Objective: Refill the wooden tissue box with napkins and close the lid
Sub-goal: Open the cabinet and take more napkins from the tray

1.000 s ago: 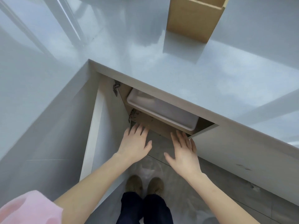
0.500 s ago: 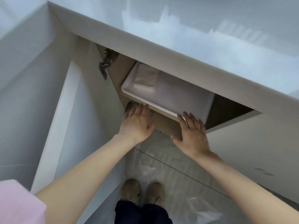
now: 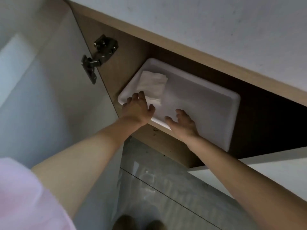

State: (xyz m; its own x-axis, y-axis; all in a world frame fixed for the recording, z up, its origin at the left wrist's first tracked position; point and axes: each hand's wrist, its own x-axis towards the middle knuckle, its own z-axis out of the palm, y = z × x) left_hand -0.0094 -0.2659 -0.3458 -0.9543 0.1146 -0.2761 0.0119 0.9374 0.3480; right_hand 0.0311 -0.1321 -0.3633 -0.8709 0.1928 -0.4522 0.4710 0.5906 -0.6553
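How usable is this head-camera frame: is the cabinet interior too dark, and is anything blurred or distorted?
Head view: the cabinet recess right of the white plastic tray falls into near-black shadow; the white folded napkin stack in the tray reads clearly. The left hand and right hand are slightly soft, the pink sleeve heavily blurred, and wide-angle stretch bends the countertop edge.
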